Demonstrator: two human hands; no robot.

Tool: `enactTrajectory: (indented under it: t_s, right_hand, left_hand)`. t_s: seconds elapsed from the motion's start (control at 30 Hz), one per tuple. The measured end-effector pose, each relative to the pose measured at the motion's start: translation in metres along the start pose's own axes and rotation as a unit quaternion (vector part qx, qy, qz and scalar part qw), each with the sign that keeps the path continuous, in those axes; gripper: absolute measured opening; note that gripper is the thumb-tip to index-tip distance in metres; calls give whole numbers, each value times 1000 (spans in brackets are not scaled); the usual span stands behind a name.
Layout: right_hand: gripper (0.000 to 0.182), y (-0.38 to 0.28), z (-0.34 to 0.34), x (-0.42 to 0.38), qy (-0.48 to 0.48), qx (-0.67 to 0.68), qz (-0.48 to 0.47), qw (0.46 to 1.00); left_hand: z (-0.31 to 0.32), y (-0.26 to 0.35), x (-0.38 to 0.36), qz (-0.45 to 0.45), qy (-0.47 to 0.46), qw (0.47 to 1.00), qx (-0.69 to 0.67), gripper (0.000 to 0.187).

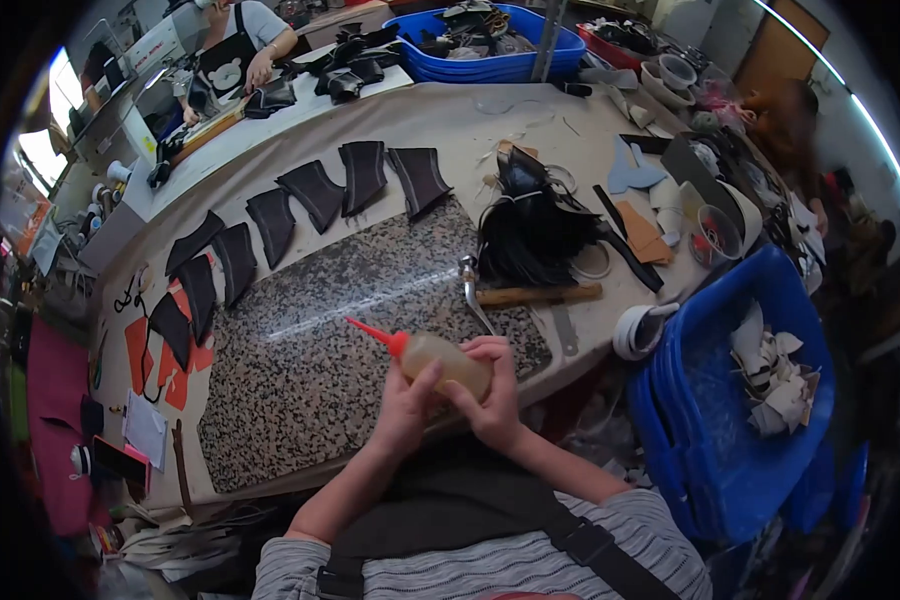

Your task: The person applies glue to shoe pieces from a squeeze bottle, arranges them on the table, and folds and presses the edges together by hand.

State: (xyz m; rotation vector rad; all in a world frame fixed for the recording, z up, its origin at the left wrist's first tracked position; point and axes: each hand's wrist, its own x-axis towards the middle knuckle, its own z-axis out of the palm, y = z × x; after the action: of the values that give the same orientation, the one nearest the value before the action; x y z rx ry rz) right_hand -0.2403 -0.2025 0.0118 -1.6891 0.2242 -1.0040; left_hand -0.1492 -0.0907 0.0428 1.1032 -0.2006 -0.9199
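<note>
A squeeze bottle with a long red nozzle rests in both my hands, its tip pointing up and to the left. My left hand is closed around its nozzle end, and my right hand wraps the base. Beneath them lies a speckled granite slab. Along its far edge, several dark curved leather pieces are laid out in an arc. Just beyond the bottle are a hammer with a wooden handle and a bundle of black leather pieces.
Blue plastic tubs with pale scraps stand at my right. A roll of white tape sits at the table edge. Orange pieces and a notepad lie on the left. Across the table a person handles black pieces.
</note>
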Motion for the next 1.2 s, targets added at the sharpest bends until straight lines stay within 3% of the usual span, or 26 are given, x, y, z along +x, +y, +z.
enactTrajectory:
  t_s: [0.17, 0.3, 0.4, 0.53, 0.6, 0.67, 0.77, 0.9, 1.0, 1.1, 1.13, 1.2]
  right_hand:
    - [54, -9, 3, -7, -135, -55, 27, 989]
    - [70, -10, -2, -9, -199, -90, 97, 971]
    - [68, -11, -10, 4, -232, -93, 107, 962]
    - [40, 0, -30, 36, -181, -138, 91, 970]
    - [30, 17, -42, 56, -114, -293, 11, 949]
    - [31, 52, -54, 70, -88, -375, -59, 921]
    - [31, 56, -58, 81, -130, -414, -68, 898]
    - [30, 55, -61, 83, -135, -440, -62, 886]
    - [30, 58, -68, 84, -153, -453, -35, 877]
    - [29, 51, -86, 83, -187, -461, -19, 867]
    - [29, 43, -92, 81, -195, -463, -9, 865]
    - [28, 36, -103, 79, -208, -457, 14, 865]
  left_hand:
    - [-31, 7, -12, 67, 26, 986, 149, 52]
    - [-38, -3, -10, 89, -9, 980, 176, 55]
    - [-37, -4, -6, 123, 0, 971, 204, 54]
    - [-38, 13, 14, 232, 53, 920, 310, 52]
    - [-40, 29, 34, 260, 76, 904, 330, 50]
    - [-48, 44, 58, 275, 91, 891, 349, 49]
    - [-51, 60, 88, 229, 104, 898, 361, 50]
    - [-53, 63, 129, 258, 123, 885, 367, 54]
    - [-55, 62, 155, 229, 126, 897, 356, 53]
    - [-39, 67, 158, 100, 99, 976, 164, 51]
    - [-42, 64, 164, 38, 52, 997, 52, 51]
    - [-54, 55, 178, -86, -42, 980, -173, 51]
